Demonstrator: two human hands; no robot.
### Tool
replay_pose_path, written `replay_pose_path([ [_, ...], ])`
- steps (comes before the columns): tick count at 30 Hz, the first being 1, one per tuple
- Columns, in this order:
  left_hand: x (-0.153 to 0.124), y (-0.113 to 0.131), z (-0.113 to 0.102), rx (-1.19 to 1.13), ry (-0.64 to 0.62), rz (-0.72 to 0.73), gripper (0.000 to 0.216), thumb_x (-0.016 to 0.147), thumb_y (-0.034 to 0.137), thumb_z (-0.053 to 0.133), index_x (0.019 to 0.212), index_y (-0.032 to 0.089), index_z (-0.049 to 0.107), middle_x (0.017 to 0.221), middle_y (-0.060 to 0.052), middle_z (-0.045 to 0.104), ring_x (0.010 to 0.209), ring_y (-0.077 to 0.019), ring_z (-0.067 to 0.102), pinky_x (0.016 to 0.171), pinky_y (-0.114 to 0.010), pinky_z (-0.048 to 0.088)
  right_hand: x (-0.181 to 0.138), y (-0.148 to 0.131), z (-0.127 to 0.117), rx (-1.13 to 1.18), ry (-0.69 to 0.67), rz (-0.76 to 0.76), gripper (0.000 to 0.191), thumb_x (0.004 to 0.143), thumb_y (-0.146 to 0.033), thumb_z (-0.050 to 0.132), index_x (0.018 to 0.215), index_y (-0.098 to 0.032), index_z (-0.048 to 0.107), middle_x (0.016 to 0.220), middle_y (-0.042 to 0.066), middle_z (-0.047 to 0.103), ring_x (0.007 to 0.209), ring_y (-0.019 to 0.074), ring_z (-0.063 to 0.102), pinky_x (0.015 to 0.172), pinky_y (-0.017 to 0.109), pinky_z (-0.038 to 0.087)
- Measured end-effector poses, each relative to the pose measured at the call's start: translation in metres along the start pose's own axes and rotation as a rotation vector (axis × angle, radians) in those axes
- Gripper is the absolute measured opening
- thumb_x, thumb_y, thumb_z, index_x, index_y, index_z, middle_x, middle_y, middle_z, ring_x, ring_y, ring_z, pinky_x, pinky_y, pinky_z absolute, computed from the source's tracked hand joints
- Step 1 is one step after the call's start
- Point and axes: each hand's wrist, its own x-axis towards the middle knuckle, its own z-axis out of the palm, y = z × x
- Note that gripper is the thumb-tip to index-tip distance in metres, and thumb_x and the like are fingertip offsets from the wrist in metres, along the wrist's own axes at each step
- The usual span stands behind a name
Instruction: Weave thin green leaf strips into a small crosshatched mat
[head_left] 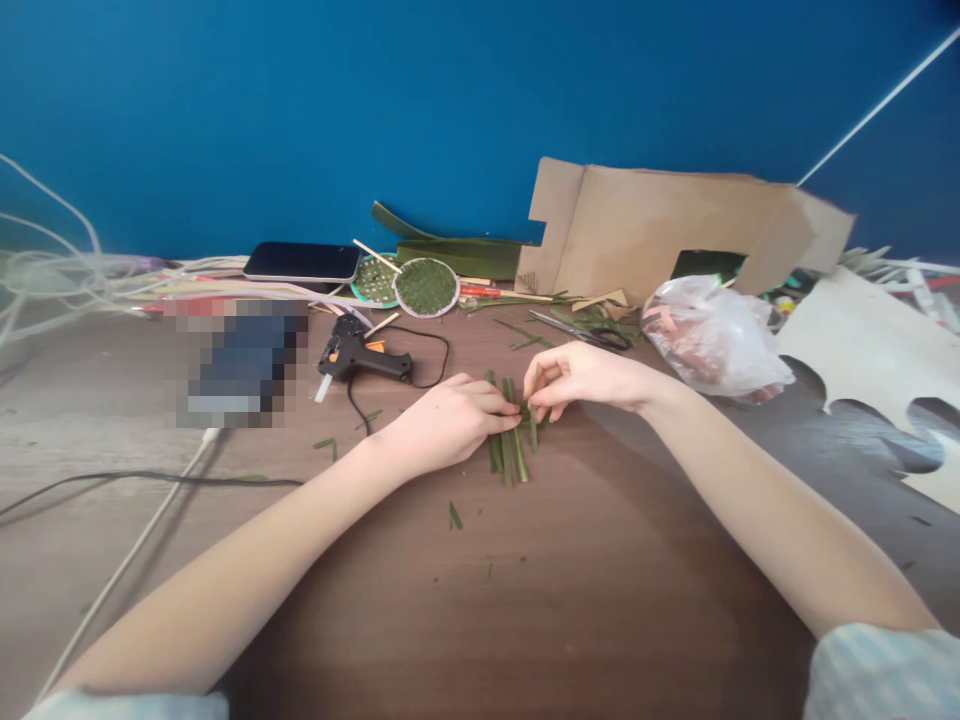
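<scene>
Several green leaf strips (513, 458) lie side by side on the brown table, pointing roughly toward me, with another strip crossing them. My left hand (474, 418) rests on these strips from the left, its fingertips pressing them against the tabletop. At their right side my right hand (562, 382) pinches one narrow leaf strip (534, 428) between thumb and fingers. Part of the crossing strip is hidden under my fingers. A small leaf scrap (455, 516) lies nearer to me.
Left of my hands lies a black glue gun (367, 358) with its cord. Behind are scissors (581, 328), round woven fans (426, 287), a phone (302, 262) and a cardboard piece (637, 225). A plastic bag (712, 335) and white cut-out sheet (862, 345) sit right.
</scene>
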Motion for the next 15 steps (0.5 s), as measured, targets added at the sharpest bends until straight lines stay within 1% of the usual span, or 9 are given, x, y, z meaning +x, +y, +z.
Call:
replay_pose_path([
  [5, 0.0001, 0.0, 0.0001, -0.002, 0.005, 0.003, 0.03, 0.087, 0.012, 0.043, 0.11, 0.019, 0.061, 0.113, -0.005, 0.064, 0.105, -0.0172, 0.056, 0.086, -0.031, 0.039, 0.0019, 0.004, 0.001, -0.05, -0.021, 0.008, 0.013, 0.067, -0.019, 0.064, 0.078, -0.015, 0.058, 0.067, 0.002, 0.068, 0.063, 0.0129, 0.065, 0.059, 0.025, 0.051],
  [8, 0.0005, 0.0002, 0.0002, 0.001, 0.013, 0.004, 0.029, 0.088, 0.013, 0.043, 0.109, 0.019, 0.062, 0.112, -0.005, 0.064, 0.104, -0.0172, 0.056, 0.085, -0.031, 0.04, 0.0047, 0.0055, 0.0042, -0.111, -0.016, 0.015, 0.013, 0.066, -0.017, 0.064, 0.075, -0.017, 0.055, 0.062, 0.0, 0.066, 0.06, 0.0134, 0.064, 0.054, 0.024, 0.048],
  [11, 0.001, 0.0009, -0.0006, 0.001, 0.012, 0.0, 0.029, 0.088, 0.014, 0.043, 0.109, 0.018, 0.061, 0.112, -0.004, 0.065, 0.103, -0.0176, 0.057, 0.084, -0.031, 0.04, 0.0057, 0.0047, 0.0077, -0.226, 0.034, -0.008, 0.01, 0.066, -0.017, 0.061, 0.072, -0.017, 0.054, 0.059, -0.002, 0.063, 0.053, 0.0116, 0.061, 0.051, 0.023, 0.044],
  [15, 0.001, 0.0017, -0.002, 0.001, 0.01, 0.003, 0.03, 0.088, 0.012, 0.042, 0.11, 0.018, 0.061, 0.111, -0.005, 0.065, 0.103, -0.0178, 0.057, 0.084, -0.032, 0.041, 0.0045, 0.0021, 0.0087, -0.456, 0.126, -0.111, 0.005, 0.065, -0.02, 0.062, 0.069, -0.018, 0.06, 0.061, -0.003, 0.06, 0.055, 0.0097, 0.054, 0.054, 0.023, 0.04],
])
